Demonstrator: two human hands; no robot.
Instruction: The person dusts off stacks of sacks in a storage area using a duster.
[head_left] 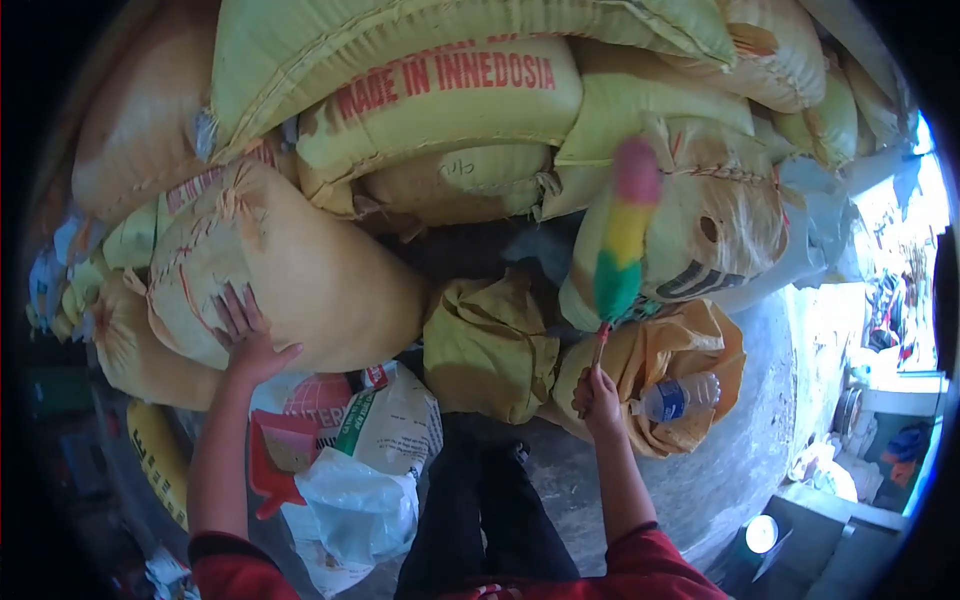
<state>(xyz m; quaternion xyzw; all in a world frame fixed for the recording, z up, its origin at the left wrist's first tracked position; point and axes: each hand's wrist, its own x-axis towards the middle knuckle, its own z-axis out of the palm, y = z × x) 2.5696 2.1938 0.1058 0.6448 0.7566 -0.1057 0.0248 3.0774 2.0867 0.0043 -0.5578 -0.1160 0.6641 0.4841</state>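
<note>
My left hand (249, 335) lies with spread fingers on a big tan sack (310, 275) that is tied at its top. In my right hand (598, 400) is the handle of a feather duster (626, 235), its fluffy head pink, yellow and green, pointing up and away from me. The pink tip is blurred. Behind the duster head sits a stained, stitched sack (710, 205) with a dark hole in it. Just right of my right hand, a plastic bottle (682, 397) with a blue label rests on an open, crumpled orange sack (650, 350).
Full yellow sacks (450, 95) are piled high in front. A crumpled yellow sack (485, 350) stands between my hands. Near my left forearm are a red dustpan (275, 460) and white plastic bags (355, 510). Grey concrete floor (700, 500) shows at the right, with a white light (761, 534) beyond.
</note>
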